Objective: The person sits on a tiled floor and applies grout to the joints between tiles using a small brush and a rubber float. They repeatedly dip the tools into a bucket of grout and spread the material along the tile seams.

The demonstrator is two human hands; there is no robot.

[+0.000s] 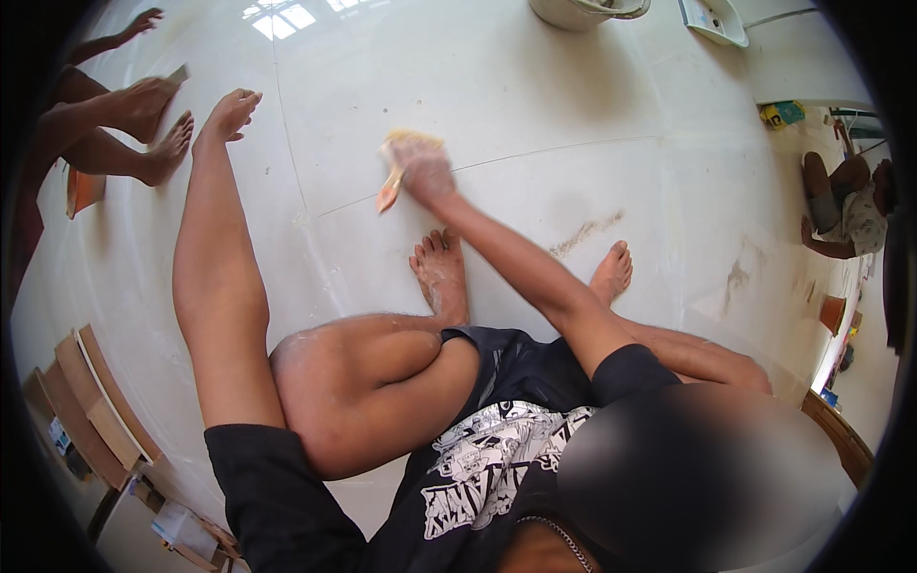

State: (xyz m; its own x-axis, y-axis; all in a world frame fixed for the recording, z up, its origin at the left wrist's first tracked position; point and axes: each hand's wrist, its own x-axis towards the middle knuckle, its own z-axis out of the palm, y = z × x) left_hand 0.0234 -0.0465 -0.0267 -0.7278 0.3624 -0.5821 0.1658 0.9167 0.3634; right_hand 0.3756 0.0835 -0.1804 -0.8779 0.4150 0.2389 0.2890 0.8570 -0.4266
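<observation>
The right grip (425, 170) is closed around a brush (390, 189), its wooden handle angled back toward the sitter and its pale head at the far side, low over the pale floor (535, 205). Blur hides whether the head touches down. From here I'd worry about the brush twisting if the fingers are damp or hold it too loosely, and about a backward stroke catching the left foot (441, 277), which sits just behind it. The left grip (232, 115) looks empty, fingers loosely spread; were it to swing left, it could bump the co-worker's foot (170, 153) near it.

As for pose, the right forearm slants forward and leftward across the body, elbow slightly bent; the left arm reaches nearly straight ahead, outside the raised left knee (310, 377). Farther out are a brown stain (585, 234), a bucket (578, 13) and, off right, another person (848, 205).
</observation>
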